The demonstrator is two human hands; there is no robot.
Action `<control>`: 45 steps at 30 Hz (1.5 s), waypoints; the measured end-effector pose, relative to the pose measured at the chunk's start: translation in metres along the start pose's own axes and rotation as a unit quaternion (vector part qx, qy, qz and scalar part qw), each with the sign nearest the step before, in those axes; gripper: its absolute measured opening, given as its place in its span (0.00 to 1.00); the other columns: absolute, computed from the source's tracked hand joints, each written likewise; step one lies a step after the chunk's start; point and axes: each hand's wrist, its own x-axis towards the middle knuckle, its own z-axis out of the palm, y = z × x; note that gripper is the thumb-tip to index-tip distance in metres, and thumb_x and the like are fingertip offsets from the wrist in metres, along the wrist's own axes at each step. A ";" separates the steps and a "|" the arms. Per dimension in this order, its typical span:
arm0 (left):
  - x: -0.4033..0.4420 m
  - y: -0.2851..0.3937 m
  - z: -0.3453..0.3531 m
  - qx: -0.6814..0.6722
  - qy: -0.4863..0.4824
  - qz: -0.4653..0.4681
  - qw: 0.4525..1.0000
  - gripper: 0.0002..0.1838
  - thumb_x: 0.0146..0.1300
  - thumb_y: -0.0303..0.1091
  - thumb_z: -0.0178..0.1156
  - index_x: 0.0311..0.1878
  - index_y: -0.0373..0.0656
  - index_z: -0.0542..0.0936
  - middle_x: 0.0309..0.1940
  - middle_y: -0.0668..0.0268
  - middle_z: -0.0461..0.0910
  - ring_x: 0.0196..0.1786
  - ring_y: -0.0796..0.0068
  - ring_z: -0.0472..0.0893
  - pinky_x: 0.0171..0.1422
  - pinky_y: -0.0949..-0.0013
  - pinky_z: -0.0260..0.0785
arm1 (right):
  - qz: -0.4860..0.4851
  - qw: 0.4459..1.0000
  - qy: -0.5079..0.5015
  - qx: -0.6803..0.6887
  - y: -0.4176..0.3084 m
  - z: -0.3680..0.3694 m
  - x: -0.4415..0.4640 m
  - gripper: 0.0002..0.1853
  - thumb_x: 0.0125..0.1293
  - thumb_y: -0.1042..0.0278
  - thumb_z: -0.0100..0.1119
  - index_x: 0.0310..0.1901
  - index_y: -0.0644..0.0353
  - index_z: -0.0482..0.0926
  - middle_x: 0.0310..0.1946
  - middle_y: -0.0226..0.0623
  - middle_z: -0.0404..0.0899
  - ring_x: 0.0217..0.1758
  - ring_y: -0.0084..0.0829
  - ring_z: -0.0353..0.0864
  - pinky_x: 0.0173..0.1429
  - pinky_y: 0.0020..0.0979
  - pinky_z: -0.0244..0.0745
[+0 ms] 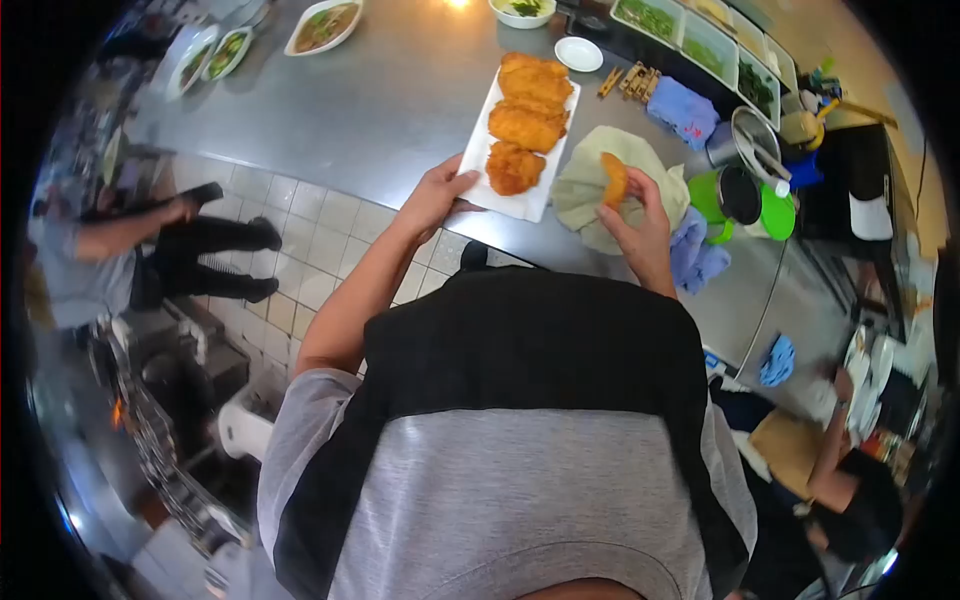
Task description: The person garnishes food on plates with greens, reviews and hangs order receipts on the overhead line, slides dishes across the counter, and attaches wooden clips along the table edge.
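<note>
My left hand (440, 198) grips the lower left edge of a long white plate (532, 207), its thumb on the rim. Three golden fried pieces (527, 122) lie in a row on that plate. Right of it, my right hand (640, 215) pinches a curved orange-brown piece of food (613, 180) between thumb and fingers, above a crumpled pale green cloth (590, 190). What the piece is, I cannot tell.
A small white dish (579, 54), clothespins (640, 82) and a folded blue cloth (683, 110) sit beyond the cloth. Green containers (776, 212) stand at right, near trays of greens (708, 55). Other people are at far left (100, 240) and lower right (830, 490).
</note>
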 end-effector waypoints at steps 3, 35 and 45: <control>0.023 0.016 -0.018 0.152 -0.052 0.029 0.986 0.22 0.65 0.32 0.51 0.62 0.36 0.69 0.41 0.58 0.79 0.38 0.75 0.80 0.43 0.71 0.78 | -0.081 0.978 -0.019 -0.190 -0.044 0.034 0.020 0.31 0.48 0.59 0.70 0.54 0.57 0.71 0.48 0.40 0.77 0.53 0.36 0.74 0.63 0.40 0.58; 0.051 0.047 0.000 0.483 -0.077 0.300 0.819 0.27 0.45 0.38 0.72 0.50 0.42 0.75 0.42 0.62 0.76 0.49 0.62 0.75 0.53 0.64 0.67 | -0.066 0.955 0.025 -0.288 -0.028 0.069 0.032 0.23 0.50 0.64 0.68 0.46 0.58 0.71 0.48 0.43 0.74 0.51 0.43 0.75 0.50 0.41 0.69; 0.052 0.040 -0.004 0.441 -0.065 0.270 0.853 0.31 0.45 0.32 0.72 0.56 0.43 0.74 0.40 0.67 0.74 0.38 0.74 0.71 0.46 0.70 0.68 | -0.186 0.898 0.084 -0.389 -0.009 0.026 0.142 0.20 0.65 0.57 0.51 0.55 0.56 0.72 0.51 0.44 0.75 0.53 0.44 0.74 0.55 0.40 0.70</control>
